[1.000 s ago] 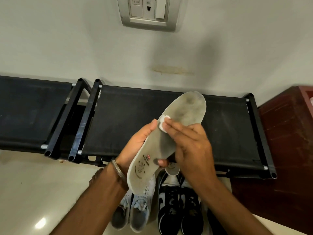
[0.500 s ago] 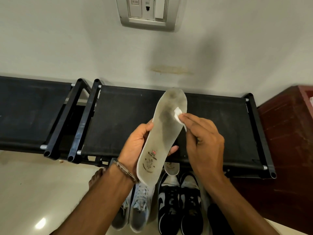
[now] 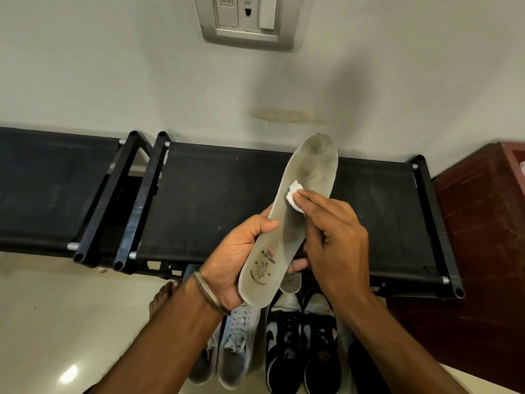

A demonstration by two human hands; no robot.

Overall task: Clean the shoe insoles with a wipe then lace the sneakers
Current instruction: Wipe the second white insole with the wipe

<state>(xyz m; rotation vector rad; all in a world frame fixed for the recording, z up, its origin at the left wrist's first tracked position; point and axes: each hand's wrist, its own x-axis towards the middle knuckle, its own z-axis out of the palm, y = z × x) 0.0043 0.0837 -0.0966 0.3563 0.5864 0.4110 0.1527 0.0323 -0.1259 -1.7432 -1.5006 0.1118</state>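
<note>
My left hand (image 3: 235,257) grips the heel half of a grey, dirt-stained insole (image 3: 301,200), its toe pointing up and to the right over the rack. My right hand (image 3: 332,237) pinches a small white wipe (image 3: 294,194) and presses it against the insole's middle. Below my hands on the floor stand a pair of light grey sneakers (image 3: 233,345) and a pair of black-and-white sneakers (image 3: 304,336). The tip of a second insole (image 3: 291,282) peeks out from behind the one I hold.
A black fabric shoe rack (image 3: 204,194) runs along the wall, with a second one (image 3: 51,180) to its left. A dark red cabinet (image 3: 483,251) stands at the right. A socket plate (image 3: 247,21) is on the wall. A bare foot (image 3: 163,297) rests on the tiled floor.
The insole has tilted so its toe points further right. My right hand has drawn the wipe down and left, from the insole's right edge onto its middle.
</note>
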